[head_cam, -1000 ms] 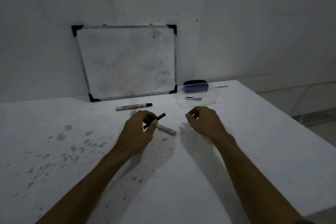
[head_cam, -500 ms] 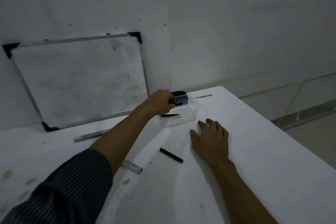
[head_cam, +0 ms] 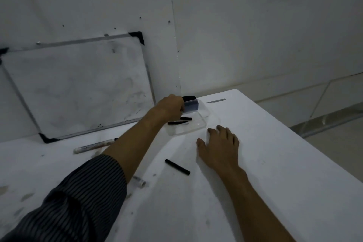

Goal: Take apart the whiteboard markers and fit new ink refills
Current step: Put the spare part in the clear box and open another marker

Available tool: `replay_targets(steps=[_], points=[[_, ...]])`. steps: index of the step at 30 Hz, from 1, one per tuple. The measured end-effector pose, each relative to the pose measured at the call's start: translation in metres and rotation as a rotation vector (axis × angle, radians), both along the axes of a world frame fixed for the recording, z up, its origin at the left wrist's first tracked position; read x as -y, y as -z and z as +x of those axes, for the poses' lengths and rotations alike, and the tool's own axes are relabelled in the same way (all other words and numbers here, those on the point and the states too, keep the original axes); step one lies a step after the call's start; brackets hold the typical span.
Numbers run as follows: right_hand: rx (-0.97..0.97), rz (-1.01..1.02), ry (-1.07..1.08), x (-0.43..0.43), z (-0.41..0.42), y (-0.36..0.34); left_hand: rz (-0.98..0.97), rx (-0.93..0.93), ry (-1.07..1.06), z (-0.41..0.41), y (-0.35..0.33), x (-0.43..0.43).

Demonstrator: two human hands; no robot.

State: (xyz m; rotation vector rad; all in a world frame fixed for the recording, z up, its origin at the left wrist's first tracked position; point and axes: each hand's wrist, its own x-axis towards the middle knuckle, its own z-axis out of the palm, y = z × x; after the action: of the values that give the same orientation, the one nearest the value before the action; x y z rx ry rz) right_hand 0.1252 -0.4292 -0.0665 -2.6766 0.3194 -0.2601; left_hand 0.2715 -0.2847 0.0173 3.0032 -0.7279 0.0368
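My left hand [head_cam: 170, 108] reaches into a clear plastic tray [head_cam: 205, 123] at the back of the table, fingers curled down over two thin black ink refills [head_cam: 179, 121]. Its fingertips are hidden, so I cannot tell whether they grip one. My right hand [head_cam: 220, 143] lies flat on the table just in front of the tray, fingers spread, holding nothing. A loose black refill [head_cam: 177, 167] rests on the table between my arms. An open marker barrel [head_cam: 139, 181] pokes out from under my left forearm. A second marker [head_cam: 92, 145] lies in front of the whiteboard.
A smudged whiteboard [head_cam: 78, 88] leans against the wall at the back left. A dark blue eraser [head_cam: 191, 103] stands in the tray's far end. The white table [head_cam: 275, 163] has ink stains at the left and drops off at its right edge.
My left hand has put the black refill down on the table and reached to the tray. My right hand has opened flat on the table. The view has swung right.
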Motion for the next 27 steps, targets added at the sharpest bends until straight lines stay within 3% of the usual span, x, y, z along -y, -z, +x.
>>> replay_targets(steps=[6, 10, 17, 21, 27], points=[[-0.055, 0.305, -0.139, -0.009, -0.025, -0.023, -0.243, 0.063, 0.095, -0.070, -0.038, -0.047], [-0.099, 0.341, -0.167, -0.031, -0.046, -0.028, -0.370, 0.038, 0.154, -0.135, -0.028, -0.094], [0.005, 0.298, -0.122, -0.075, -0.084, -0.010, -0.309, 0.168, 0.169, -0.215, 0.036, -0.162], [0.106, 0.301, -0.070, -0.084, -0.094, -0.001, -0.210, 0.189, 0.148, -0.210, 0.064, -0.180], [0.210, 0.339, 0.005, -0.084, -0.097, 0.002, -0.311, 0.291, 0.137, -0.200, 0.082, -0.177]])
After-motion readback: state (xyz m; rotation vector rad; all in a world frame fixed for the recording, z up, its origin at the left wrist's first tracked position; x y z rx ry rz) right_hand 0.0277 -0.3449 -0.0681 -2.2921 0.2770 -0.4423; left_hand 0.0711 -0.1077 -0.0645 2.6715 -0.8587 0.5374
